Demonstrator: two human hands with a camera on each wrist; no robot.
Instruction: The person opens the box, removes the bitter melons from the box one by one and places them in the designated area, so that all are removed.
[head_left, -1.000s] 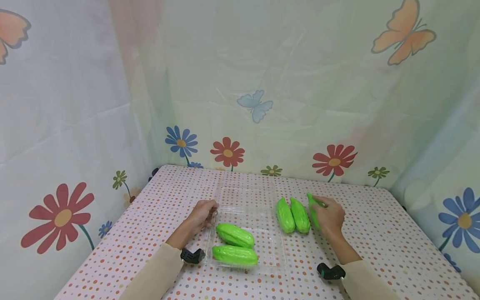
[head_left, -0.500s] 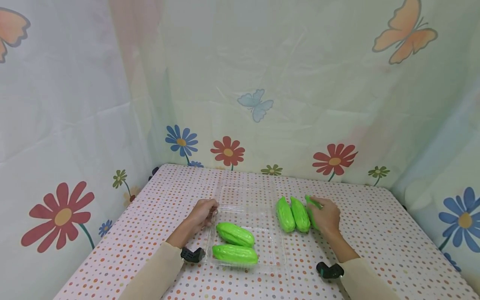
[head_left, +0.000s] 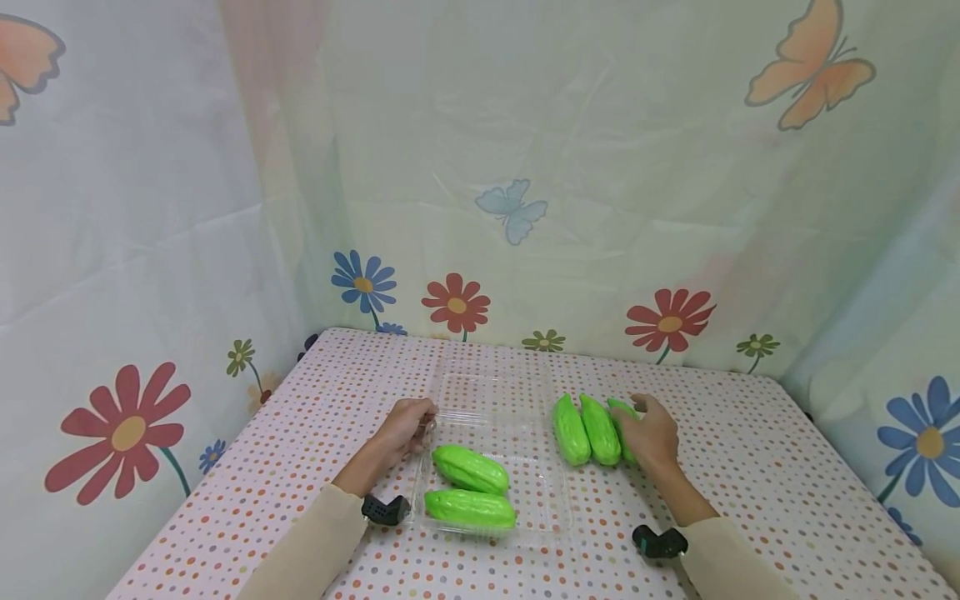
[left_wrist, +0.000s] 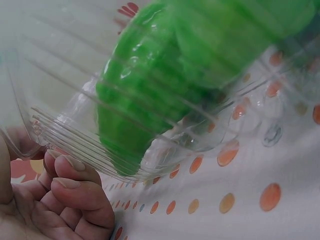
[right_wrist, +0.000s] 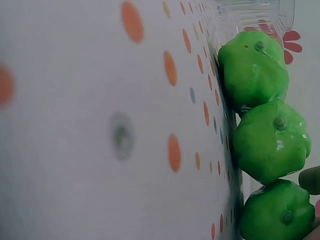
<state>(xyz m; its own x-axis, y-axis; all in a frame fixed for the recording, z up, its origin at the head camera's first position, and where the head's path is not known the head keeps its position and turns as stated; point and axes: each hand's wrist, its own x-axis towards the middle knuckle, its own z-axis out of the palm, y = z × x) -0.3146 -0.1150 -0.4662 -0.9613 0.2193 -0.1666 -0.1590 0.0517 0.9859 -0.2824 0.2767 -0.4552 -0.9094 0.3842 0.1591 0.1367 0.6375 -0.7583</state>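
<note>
My left hand point(head_left: 405, 425) pinches the left edge of a clear plastic clamshell box point(head_left: 551, 500) near its hinge. The lid point(head_left: 491, 390) lies folded back, away from me. Inside the box lie two bright green, ridged bitter melons point(head_left: 470, 469), seen through the plastic wall in the left wrist view. To the right of the box, three more stand side by side: a left one point(head_left: 572, 431), a middle one point(head_left: 600, 429) and a right one point(head_left: 624, 414). My right hand point(head_left: 651, 432) is at the right melon, partly covering it, with fingers loosely spread and fingertips at its side.
A polka-dot cloth point(head_left: 750, 467) covers the table. Fabric curtains point(head_left: 600, 208) printed with flowers and butterflies rise behind it and on both sides. Each wrist carries a black camera, such as the right one point(head_left: 660, 542).
My right hand has shifted the right melon leftward, close beside the middle one, and its fingers have since loosened from it. My left hand and the box have stayed in place.
</note>
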